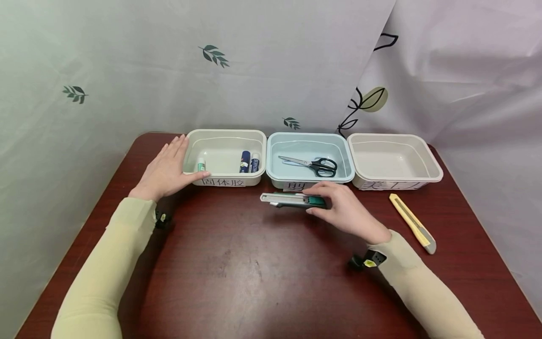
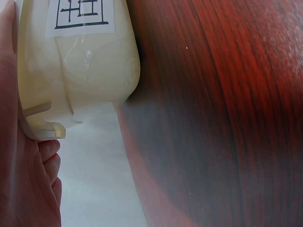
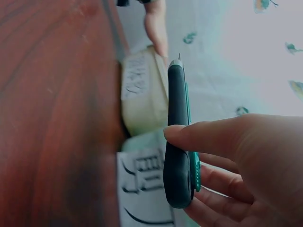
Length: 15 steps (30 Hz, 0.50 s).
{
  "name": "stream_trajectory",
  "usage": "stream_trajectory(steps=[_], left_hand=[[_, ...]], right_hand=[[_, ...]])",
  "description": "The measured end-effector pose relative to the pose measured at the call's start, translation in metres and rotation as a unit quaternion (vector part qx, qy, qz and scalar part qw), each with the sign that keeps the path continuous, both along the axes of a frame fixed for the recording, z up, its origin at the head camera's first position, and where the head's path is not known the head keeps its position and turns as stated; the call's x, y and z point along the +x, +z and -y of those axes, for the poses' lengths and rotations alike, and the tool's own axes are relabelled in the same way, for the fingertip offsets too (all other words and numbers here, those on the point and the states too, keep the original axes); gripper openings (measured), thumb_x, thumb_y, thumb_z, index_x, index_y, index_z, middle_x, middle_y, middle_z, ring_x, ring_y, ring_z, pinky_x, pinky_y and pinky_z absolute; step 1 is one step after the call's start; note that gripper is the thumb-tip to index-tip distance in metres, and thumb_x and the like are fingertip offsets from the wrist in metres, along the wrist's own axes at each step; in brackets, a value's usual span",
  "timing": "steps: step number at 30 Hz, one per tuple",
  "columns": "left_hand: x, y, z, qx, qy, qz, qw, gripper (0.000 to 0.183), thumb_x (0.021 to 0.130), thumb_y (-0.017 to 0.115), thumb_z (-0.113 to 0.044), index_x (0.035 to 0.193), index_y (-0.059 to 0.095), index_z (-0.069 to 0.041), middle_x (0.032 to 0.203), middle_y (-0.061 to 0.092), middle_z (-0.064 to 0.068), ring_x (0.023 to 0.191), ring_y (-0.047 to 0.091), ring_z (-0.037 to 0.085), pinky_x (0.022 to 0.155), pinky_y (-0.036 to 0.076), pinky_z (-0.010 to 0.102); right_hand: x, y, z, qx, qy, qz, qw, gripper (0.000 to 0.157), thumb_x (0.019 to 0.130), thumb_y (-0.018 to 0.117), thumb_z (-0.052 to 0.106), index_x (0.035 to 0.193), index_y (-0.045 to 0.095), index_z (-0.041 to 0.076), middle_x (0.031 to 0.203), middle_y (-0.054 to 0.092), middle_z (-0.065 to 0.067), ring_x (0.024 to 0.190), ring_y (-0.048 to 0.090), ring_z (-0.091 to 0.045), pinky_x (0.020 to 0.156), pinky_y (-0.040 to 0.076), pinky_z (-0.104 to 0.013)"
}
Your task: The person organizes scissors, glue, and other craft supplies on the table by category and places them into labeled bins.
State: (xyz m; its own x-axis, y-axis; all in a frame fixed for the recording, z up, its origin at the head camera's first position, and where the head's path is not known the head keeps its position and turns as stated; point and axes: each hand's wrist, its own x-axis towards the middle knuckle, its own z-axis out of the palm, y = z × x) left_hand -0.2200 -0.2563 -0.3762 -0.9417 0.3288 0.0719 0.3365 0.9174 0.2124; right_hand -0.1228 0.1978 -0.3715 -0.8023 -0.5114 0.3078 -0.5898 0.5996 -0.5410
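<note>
My right hand (image 1: 344,210) pinches a green and black utility knife (image 1: 288,199) between thumb and fingers, just in front of the blue bin (image 1: 309,182). In the right wrist view the same knife (image 3: 177,99) is seen along its dark edge, the thumb on one side and fingers on the other, a thin tip of blade showing. My left hand (image 1: 163,169) rests over the left corner of the cream bin (image 1: 226,181), fingers straight and thumb along its front rim. Inside that bin lie a green-and-white glue stick (image 1: 201,164) and two blue ones (image 1: 245,161).
Black-handled scissors (image 1: 323,167) lie in the blue bin. A beige bin (image 1: 395,162) stands at the right end of the row, with a yellow utility knife (image 1: 411,222) on the table (image 1: 254,282) before it. Behind the bins hangs a pale curtain (image 1: 254,89).
</note>
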Motion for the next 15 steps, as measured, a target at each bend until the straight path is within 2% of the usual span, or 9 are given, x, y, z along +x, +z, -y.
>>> stream_trajectory(steps=[9, 15], left_hand=[[0.0, 0.0, 0.0, 0.001, 0.0, -0.001, 1.0, 0.118, 0.089, 0.055, -0.076, 0.161, 0.006, 0.003, 0.168, 0.006, 0.022, 0.154, 0.004, 0.035, 0.124, -0.001, 0.045], [-0.001, 0.0, 0.0, 0.003, -0.003, -0.003, 1.0, 0.117, 0.089, 0.056, -0.075, 0.161, 0.006, 0.003, 0.167, 0.007, 0.022, 0.154, 0.005, 0.035, 0.124, 0.0, 0.045]], right_hand=[[-0.003, 0.014, -0.032, -0.021, -0.045, -0.043, 0.998, 0.038, 0.082, 0.087, 0.008, 0.119, 0.077, 0.011, 0.108, 0.07, 0.002, 0.092, 0.063, -0.015, 0.072, 0.046, -0.03], [-0.006, 0.027, -0.055, -0.027, -0.076, -0.044, 0.996, 0.04, 0.081, 0.086, 0.004, 0.119, 0.077, 0.011, 0.109, 0.07, 0.003, 0.095, 0.067, -0.013, 0.079, 0.051, -0.017]])
